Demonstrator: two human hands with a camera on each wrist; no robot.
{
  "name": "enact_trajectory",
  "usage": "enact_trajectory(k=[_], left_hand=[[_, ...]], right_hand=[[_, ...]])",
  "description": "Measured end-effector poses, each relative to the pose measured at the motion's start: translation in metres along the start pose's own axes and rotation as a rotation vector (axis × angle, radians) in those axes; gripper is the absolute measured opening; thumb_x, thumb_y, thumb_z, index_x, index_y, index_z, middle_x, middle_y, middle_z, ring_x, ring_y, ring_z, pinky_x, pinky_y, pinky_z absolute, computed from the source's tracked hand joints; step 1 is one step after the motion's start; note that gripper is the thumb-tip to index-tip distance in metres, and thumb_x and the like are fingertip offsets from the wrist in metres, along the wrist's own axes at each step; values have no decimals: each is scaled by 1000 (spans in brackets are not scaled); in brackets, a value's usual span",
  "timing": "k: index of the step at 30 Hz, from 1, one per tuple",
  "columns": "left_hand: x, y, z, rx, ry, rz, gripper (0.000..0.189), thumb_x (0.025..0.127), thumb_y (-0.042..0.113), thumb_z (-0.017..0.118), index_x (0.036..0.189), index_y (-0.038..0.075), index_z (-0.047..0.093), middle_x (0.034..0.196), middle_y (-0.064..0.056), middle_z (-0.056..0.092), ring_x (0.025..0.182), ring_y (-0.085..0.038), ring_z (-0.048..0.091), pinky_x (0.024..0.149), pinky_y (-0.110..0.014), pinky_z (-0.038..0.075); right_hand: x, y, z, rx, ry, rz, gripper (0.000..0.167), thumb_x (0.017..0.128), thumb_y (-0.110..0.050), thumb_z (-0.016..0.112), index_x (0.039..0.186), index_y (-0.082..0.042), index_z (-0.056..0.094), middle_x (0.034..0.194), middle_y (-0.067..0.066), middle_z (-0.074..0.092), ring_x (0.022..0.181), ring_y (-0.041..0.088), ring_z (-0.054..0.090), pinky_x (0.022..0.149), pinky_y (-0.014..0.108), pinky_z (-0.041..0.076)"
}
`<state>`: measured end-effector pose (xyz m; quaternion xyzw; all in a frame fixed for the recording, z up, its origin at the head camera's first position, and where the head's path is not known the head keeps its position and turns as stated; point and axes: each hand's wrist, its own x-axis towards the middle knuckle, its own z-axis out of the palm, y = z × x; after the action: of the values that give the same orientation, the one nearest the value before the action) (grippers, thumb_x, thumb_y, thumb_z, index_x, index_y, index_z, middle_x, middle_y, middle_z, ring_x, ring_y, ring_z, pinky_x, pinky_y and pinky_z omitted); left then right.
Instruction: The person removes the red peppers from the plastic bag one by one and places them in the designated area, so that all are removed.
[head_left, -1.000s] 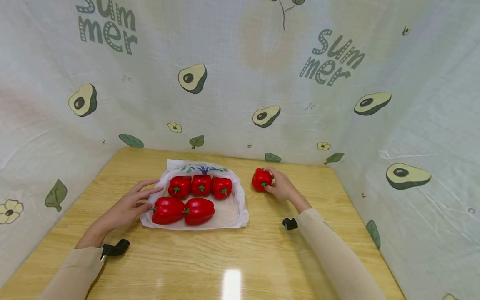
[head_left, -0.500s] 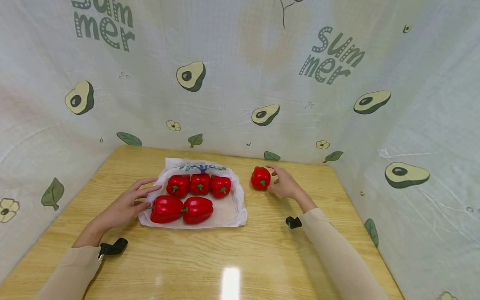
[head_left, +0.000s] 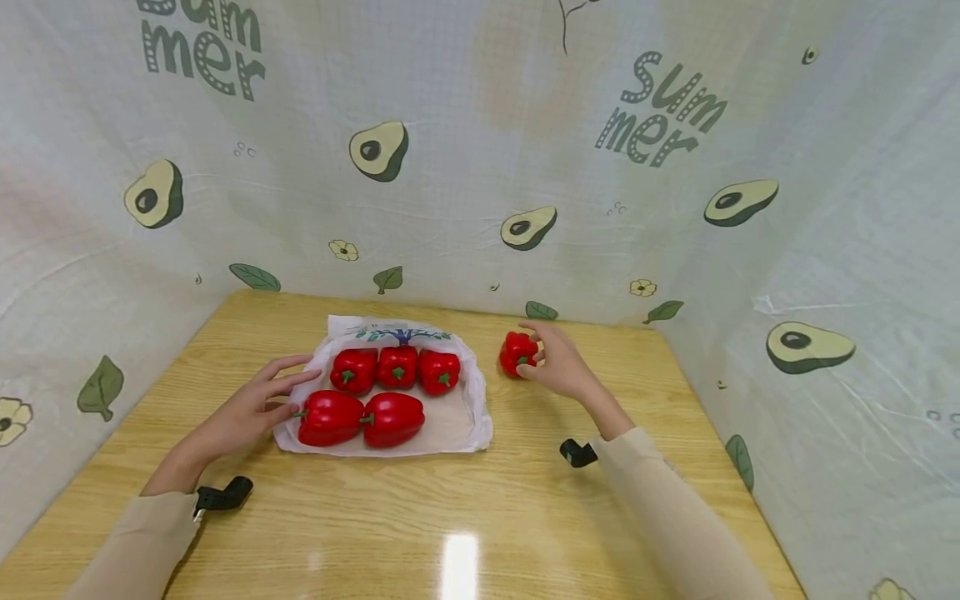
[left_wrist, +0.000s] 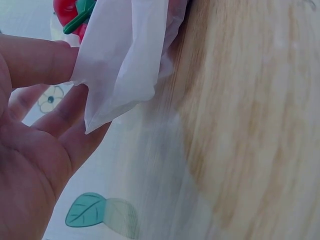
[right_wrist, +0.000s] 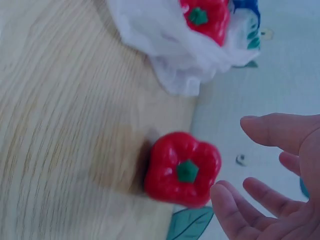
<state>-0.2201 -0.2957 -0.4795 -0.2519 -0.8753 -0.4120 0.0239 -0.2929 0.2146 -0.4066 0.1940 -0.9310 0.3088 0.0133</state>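
A white plastic bag [head_left: 457,429] with a blue tree print lies spread on the table, its sides raised around several red bell peppers [head_left: 393,418]. My left hand [head_left: 251,408] is at the bag's left side, holding the thin plastic edge between thumb and fingers; the left wrist view shows the fingertips hidden behind the plastic [left_wrist: 120,65]. A single red bell pepper [right_wrist: 182,170] stands on the table right of the bag, green stem towards me. My right hand [head_left: 558,362] is beside it with fingers spread; in the right wrist view a gap separates thumb and pepper.
The wooden table [head_left: 360,525] extends in front of the bag. A light cloth [head_left: 450,167] printed with avocados and leaves hangs behind and on both sides. Small black wrist cameras [head_left: 577,452] stick out from both sleeves.
My right hand lets go of the single bell pepper, draws back right, then comes back left, its fingers overlapping the pepper in the head view. My left hand stays at the bag.
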Motion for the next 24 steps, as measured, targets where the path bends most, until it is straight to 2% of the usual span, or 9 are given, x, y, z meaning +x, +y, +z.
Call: enact_trajectory(k=[4, 8, 10, 12, 15, 17, 24], left_hand=[[0, -1, 0, 0, -1, 5, 55, 100, -2, 68, 153, 10, 58, 165, -15, 35, 145, -48, 33, 97, -9, 45], [0, -3, 0, 14, 1, 24, 57, 100, -2, 69, 153, 11, 58, 165, -14, 35, 143, -46, 34, 96, -9, 45], [0, -3, -1, 27, 8, 39, 57, 99, -2, 70, 153, 11, 58, 165, -14, 36, 144, -39, 35, 95, -10, 46], [0, -3, -1, 42, 17, 57, 57, 98, -1, 72, 152, 11, 59, 164, -14, 38, 145, -26, 36, 95, -11, 48], [0, -3, 0, 50, 28, 78, 57, 97, -1, 73, 151, 11, 60, 163, -14, 39, 143, -3, 33, 94, -12, 50], [0, -4, 0, 54, 30, 85, 57, 96, -2, 73, 151, 10, 60, 163, -14, 39, 141, 6, 31, 94, -13, 50], [0, -4, 2, 43, 30, 92, 58, 96, -3, 73, 151, 10, 60, 163, -14, 39, 141, 6, 30, 95, -12, 49]], right_hand=[[-4, -18, 5, 16, -5, -52, 74, 92, -6, 81, 156, 1, 45, 138, 29, 57, 106, 43, 66, 94, 54, 59], [-8, -34, 14, 35, -10, -83, 72, 92, -7, 82, 154, -1, 47, 136, 26, 59, 115, 44, 64, 96, 52, 58], [-10, -43, 20, 52, -14, -87, 71, 92, -8, 82, 155, -3, 48, 136, 23, 60, 111, 41, 65, 93, 47, 59], [-13, -53, 28, 71, -21, -78, 71, 91, -10, 83, 155, -6, 50, 136, 19, 60, 110, 37, 66, 90, 43, 60], [-18, -68, 40, 125, -38, -84, 70, 92, -9, 82, 155, -8, 50, 138, 20, 60, 101, 32, 70, 83, 36, 62], [-22, -78, 48, 149, -51, -101, 69, 93, -10, 81, 154, -7, 51, 138, 21, 59, 102, 32, 71, 80, 34, 63], [-28, -101, 76, 198, -93, -134, 68, 93, -14, 82, 153, -8, 51, 137, 20, 60, 103, 31, 69, 78, 29, 60]])
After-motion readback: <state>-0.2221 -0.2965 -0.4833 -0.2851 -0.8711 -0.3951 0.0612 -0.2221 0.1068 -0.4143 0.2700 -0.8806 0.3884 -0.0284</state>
